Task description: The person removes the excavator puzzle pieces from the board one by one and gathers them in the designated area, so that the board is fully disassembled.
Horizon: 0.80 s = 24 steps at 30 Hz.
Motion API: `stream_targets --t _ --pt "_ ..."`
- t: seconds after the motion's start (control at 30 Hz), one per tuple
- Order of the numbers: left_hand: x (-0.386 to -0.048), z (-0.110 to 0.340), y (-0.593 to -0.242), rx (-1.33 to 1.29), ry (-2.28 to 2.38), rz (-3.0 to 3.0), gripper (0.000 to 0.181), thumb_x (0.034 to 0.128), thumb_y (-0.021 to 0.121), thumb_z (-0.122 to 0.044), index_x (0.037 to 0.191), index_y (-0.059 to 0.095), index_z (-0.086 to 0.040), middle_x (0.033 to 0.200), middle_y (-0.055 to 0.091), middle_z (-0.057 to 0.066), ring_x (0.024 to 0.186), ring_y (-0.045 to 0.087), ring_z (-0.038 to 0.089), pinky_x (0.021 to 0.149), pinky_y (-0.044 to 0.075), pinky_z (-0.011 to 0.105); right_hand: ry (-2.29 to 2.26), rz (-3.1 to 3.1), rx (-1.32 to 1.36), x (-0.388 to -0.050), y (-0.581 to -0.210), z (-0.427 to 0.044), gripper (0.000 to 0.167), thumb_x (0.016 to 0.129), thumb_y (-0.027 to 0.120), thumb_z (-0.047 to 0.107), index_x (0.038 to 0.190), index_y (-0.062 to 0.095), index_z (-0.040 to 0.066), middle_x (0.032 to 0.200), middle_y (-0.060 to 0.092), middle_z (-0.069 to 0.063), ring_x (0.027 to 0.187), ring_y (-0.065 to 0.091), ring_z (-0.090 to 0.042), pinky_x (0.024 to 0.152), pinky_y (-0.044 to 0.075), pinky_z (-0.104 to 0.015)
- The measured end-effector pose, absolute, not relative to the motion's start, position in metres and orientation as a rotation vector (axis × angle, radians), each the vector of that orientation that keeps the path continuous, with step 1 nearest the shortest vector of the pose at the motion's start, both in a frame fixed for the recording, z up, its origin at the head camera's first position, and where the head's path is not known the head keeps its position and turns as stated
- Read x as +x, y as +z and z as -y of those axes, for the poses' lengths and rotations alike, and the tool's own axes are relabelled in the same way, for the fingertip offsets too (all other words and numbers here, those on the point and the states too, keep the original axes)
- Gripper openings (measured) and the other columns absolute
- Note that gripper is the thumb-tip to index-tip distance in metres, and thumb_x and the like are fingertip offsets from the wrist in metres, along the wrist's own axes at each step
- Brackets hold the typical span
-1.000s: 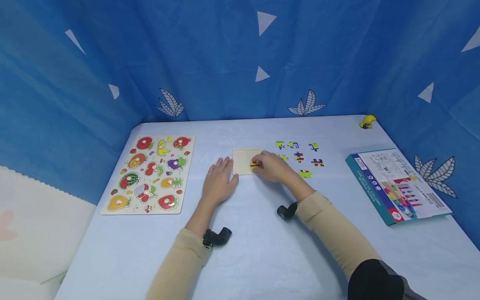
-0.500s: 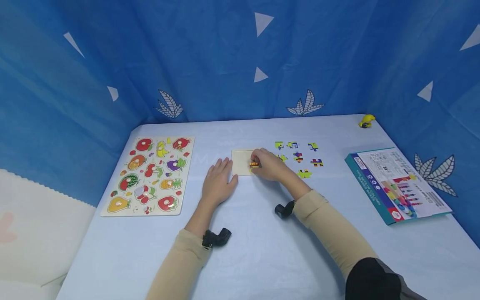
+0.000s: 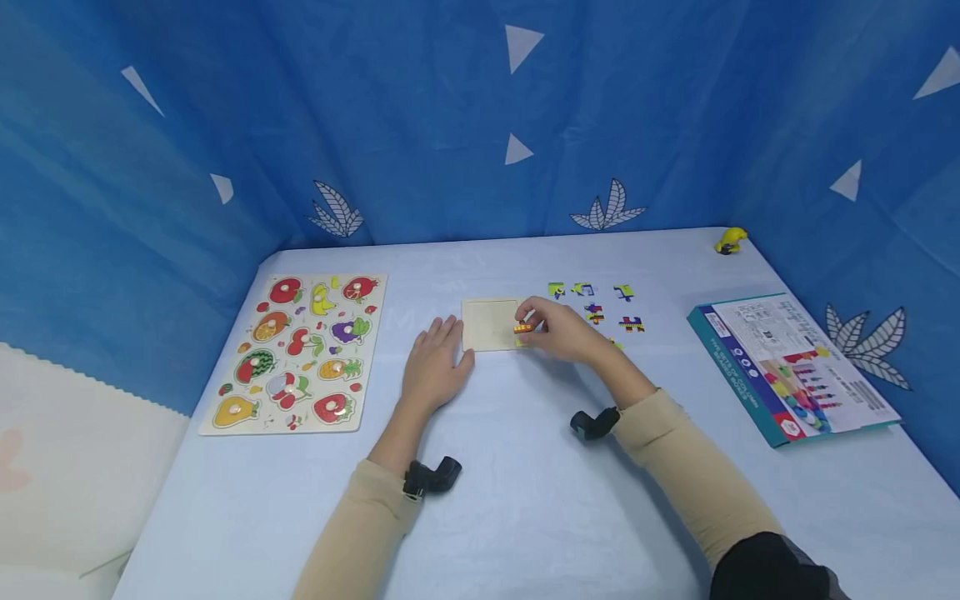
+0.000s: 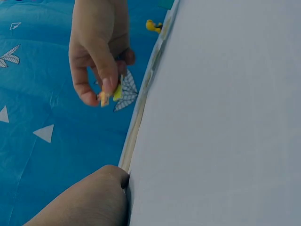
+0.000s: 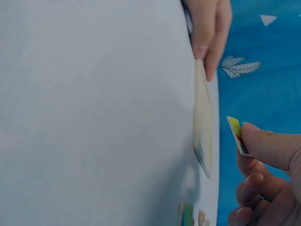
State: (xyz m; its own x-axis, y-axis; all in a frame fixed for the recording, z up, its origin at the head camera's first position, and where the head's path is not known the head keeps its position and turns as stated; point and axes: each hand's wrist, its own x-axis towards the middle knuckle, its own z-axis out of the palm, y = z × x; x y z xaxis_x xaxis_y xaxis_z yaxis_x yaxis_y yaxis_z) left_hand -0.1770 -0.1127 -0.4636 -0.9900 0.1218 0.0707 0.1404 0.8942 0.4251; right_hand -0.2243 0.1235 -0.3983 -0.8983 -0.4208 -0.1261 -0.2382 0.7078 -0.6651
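Note:
In the head view, my right hand [image 3: 558, 331] pinches a small jigsaw piece [image 3: 522, 328] between thumb and fingers, over the right edge of a shallow wooden puzzle tray [image 3: 491, 325]. The right wrist view shows the piece [image 5: 237, 135] tilted and raised above the tray, yellow with red and blue on its face. Orange and yellow parts show at the fingertips in the left wrist view; whether these belong to one piece, I cannot tell. My left hand [image 3: 437, 364] rests with straight fingers at the tray's left edge, its thumb touching the near corner.
Several loose jigsaw pieces [image 3: 593, 313] lie right of the tray, some hidden behind the right hand. A fruit peg puzzle board [image 3: 300, 354] lies at left. A flat toy box [image 3: 795, 367] is at right, and a yellow toy figure [image 3: 730, 241] stands at the back right corner.
My right hand has moved right with the pinched piece, from over the tray's right part to its edge, uncovering more of the tray. The left hand has stayed in place.

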Motion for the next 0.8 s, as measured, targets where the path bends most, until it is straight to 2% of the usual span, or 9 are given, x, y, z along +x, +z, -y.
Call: stream_targets --t 0.17,0.53,0.8 --pt "-0.177 0.113 -0.465 -0.215 -0.685 3.02 0.064 0.1003 0.044 -0.044 0.155 0.035 -0.012 0.164 0.029 0.004 0.155 0.016 0.024 0.127 0.013 0.045 -0.997 -2.635 -0.445 -0.216 -0.39 -0.161 0.034 0.091 0.072 0.018 0.124 0.059 0.016 0.11 0.065 -0.007 0.083 0.057 -0.025 0.066 0.052 -0.03" --pt "-0.176 0.112 -0.464 -0.205 -0.711 3.005 0.063 0.1002 0.046 -0.042 0.155 0.035 -0.011 0.164 0.029 0.005 0.155 0.016 0.024 0.127 0.012 0.046 -0.937 -2.725 -0.27 -0.201 -0.392 -0.255 0.033 0.095 0.067 0.02 0.125 0.058 0.011 0.112 0.064 -0.014 0.088 0.054 -0.026 0.069 0.048 -0.03" --pt "-0.176 0.112 -0.464 -0.215 -0.708 2.996 0.063 0.1002 0.046 -0.041 0.154 0.036 -0.011 0.163 0.03 0.005 0.155 0.017 0.025 0.127 0.012 0.046 -0.832 -2.76 -0.189 -0.193 -0.403 -0.284 0.032 0.095 0.066 0.016 0.126 0.057 0.01 0.115 0.062 -0.019 0.096 0.058 -0.03 0.074 0.051 -0.031"
